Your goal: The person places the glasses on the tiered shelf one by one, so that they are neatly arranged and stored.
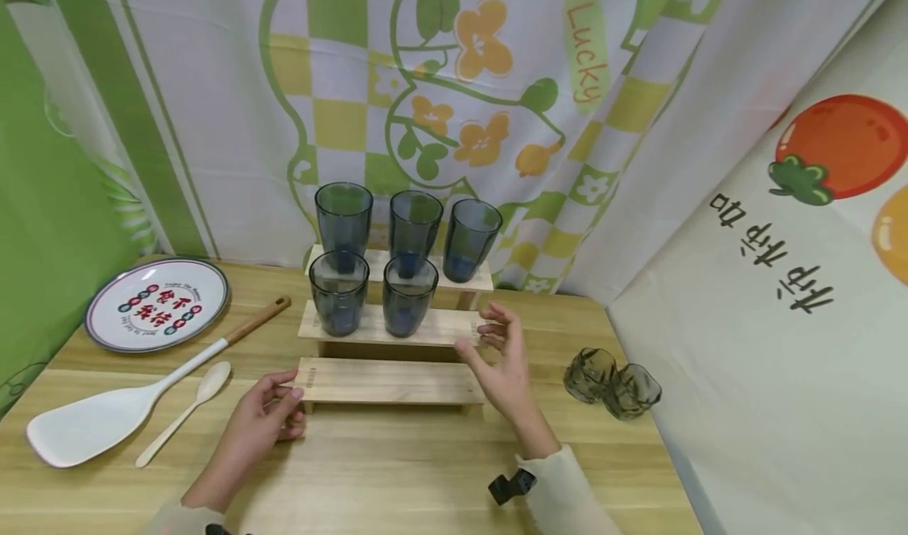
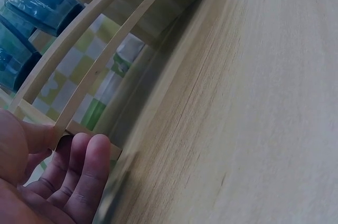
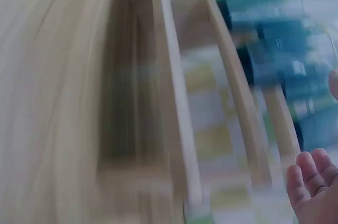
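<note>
Watching the head view, I see the three-tier wooden rack (image 1: 373,328), long axis left-to-right on the worktop (image 1: 369,476), lowest tier (image 1: 390,381) nearest the camera. Left wrist view: the left hand (image 2: 58,182) pinches that tier's end. Right wrist view: the right hand (image 3: 319,197) hovers beside the rack, thumb and fingers apart.

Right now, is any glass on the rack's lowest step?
No, the lowest step holds none; five blue glasses stand on higher steps.

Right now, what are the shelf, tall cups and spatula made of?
The shelf looks like smooth, unpainted wood: pale grain shows. The tall cups seem glossy tinted glass, or plastic: they're see-through. The spatula has a smooth white blade, maybe plastic or silicone, and a brown, wood-like grip.
</note>
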Motion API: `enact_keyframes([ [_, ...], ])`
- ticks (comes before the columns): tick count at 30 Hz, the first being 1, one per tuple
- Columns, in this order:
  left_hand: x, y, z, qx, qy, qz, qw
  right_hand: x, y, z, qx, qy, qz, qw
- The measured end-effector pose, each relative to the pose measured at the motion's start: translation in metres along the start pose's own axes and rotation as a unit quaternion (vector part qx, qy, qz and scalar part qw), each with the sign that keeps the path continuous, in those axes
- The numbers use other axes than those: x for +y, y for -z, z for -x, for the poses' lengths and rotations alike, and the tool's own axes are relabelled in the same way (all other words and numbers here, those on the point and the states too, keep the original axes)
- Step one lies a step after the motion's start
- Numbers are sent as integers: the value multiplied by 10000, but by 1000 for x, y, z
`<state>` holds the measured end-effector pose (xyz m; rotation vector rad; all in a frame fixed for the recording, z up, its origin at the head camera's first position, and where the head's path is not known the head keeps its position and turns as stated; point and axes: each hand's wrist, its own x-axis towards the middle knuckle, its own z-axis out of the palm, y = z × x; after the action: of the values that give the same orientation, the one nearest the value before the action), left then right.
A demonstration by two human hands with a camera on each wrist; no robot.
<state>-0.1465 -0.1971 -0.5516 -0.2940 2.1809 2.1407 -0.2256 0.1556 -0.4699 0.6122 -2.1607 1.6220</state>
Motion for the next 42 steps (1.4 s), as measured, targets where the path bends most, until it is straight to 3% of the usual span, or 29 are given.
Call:
enact_keyframes([
  [3, 0, 0, 0, 12, -40, -12, 10000, -2, 32, 11, 446, 62, 282, 9986],
  [6, 1, 1, 0, 18, -70, -17, 10000, 4, 62, 25, 1067, -285, 670, 9916],
  [10, 1, -1, 1, 19, -57, 4, 10000, 25, 91, 50, 1905, -1092, 1132, 9690],
  [15, 1, -3, 2, 35, -1, 61, 10000, 32, 103, 79, 2427, -2061, 1289, 9392],
  [18, 1, -2, 1, 32, -16, 74, 10000, 34, 105, 88, 2395, -2549, 1247, 9285],
  [21, 0, -1, 1, 42, -23, 66, 10000, 38, 108, 89, 2171, -2821, 1154, 9273],
  [26, 0, -2, 1, 16, 33, 94, 9999, 49, 112, 87, 1917, -2922, 1057, 9310],
  [35, 0, -3, 0, 15, 3, 92, 10000, 61, 113, 79, 1983, -2896, 554, 9348],
  [39, 0, -2, 2, 22, -8, 95, 10000, 69, 115, 69, 1959, -2923, 568, 9343],
  [42, 0, -2, 2, 37, -31, 101, 9999, 78, 118, 63, 1880, -3198, 543, 9271],
])
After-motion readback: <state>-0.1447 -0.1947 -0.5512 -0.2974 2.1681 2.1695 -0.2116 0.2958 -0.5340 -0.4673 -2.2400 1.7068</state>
